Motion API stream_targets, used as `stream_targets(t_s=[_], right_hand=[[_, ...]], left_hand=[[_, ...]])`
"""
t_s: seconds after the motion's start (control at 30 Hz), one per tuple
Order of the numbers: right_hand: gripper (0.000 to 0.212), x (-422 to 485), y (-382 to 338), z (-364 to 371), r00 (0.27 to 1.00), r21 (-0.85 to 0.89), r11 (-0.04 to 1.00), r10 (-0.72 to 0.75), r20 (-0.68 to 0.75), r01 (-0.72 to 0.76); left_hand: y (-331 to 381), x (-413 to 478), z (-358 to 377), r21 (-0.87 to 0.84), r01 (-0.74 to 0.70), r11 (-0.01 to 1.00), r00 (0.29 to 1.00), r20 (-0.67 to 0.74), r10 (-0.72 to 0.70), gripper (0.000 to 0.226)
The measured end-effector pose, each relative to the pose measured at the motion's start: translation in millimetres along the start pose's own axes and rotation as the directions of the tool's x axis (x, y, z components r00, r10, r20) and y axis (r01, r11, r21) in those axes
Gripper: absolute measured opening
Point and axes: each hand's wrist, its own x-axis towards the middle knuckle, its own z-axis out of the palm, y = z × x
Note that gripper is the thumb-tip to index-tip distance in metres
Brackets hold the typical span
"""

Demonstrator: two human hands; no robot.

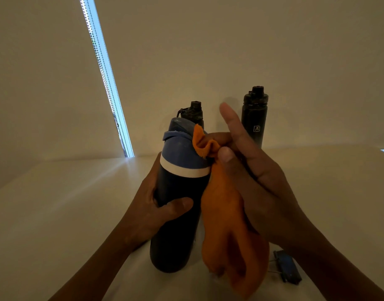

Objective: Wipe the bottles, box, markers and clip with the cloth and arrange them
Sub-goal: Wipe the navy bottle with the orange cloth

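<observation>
Table (56, 213) meets cream wall (252, 51); left hand (152, 211) grips navy bottle (176, 246), right hand (262, 174) pinches cloth (226, 224).

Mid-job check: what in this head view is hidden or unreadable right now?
Rear black bottle: head view, only its cap shows; the blue-lidded bottle hides the body.
Right black bottle: base behind the right hand, which pinches the orange cloth.
Clip: too dark for detail.
Left hand: fingers hidden behind the blue-lidded bottle it grips.
Box, markers: not in view.
</observation>
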Motion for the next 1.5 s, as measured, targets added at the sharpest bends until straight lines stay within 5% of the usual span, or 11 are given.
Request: stream_targets(t_s=[0.33,0.6,0.67,0.77,0.87,0.93,1.1,1.27,1.4,1.5], right_hand=[[0.056,12.3,1.7,-13.4,0.988,-0.377,0.913,-0.146,0.058,0.157],[0.049,4.6,33.1,-20.9,0.962,-0.691,0.695,-0.274,-0.002,0.197],[0.053,-1.5,37.8,-22.7,0.965,-0.687,0.710,-0.259,-0.049,0.156],[0.059,-9.7,35.5,-22.8,0.979,-0.500,0.866,-0.080,-0.187,-0.025],[0.026,-9.3,27.5,-18.5,0.947,-0.399,0.915,-0.176,-0.269,0.057],[0.025,-12.4,28.1,-11.5,0.949,-0.355,0.931,-0.187,-0.255,0.088],[0.068,-24.5,52.2,-4.0,0.988,-0.406,0.911,0.017,-0.151,-0.078],[0.040,-3.2,29.3,-6.2,0.945,-0.648,0.730,-0.324,-0.047,0.218],[0.051,4.6,26.5,-11.4,0.959,-0.531,0.813,-0.283,0.002,0.241],[0.036,8.1,28.9,-14.2,0.968,-0.460,0.859,-0.250,0.000,0.222]], left_hand=[[0.0,-0.3,3.8,0.046,0.002,0.999,1.000,-0.016,-0.001,0.116],[-2.5,3.3,3.4,0.040,-0.002,0.999,0.999,-0.032,0.003,0.123],[-5.8,2.3,-0.9,0.018,0.014,1.000,0.999,-0.040,-0.013,0.136],[-6.4,0.6,-3.5,0.006,0.020,1.000,0.999,-0.029,-0.019,0.142],[-6.7,0.5,-3.7,0.015,0.013,1.000,1.000,-0.024,-0.012,0.137],[-6.8,0.8,-3.7,0.011,0.017,1.000,1.000,-0.021,-0.017,0.135],[-7.4,1.2,-3.6,0.020,0.007,1.000,1.000,-0.019,-0.007,0.135],[-1.0,1.5,2.9,0.030,-0.019,0.999,1.000,-0.012,0.020,0.117],[4.7,2.6,8.3,0.016,-0.026,1.000,1.000,-0.008,0.026,0.111],[6.4,3.9,10.7,0.023,-0.043,0.999,0.999,-0.001,0.043,0.112]])
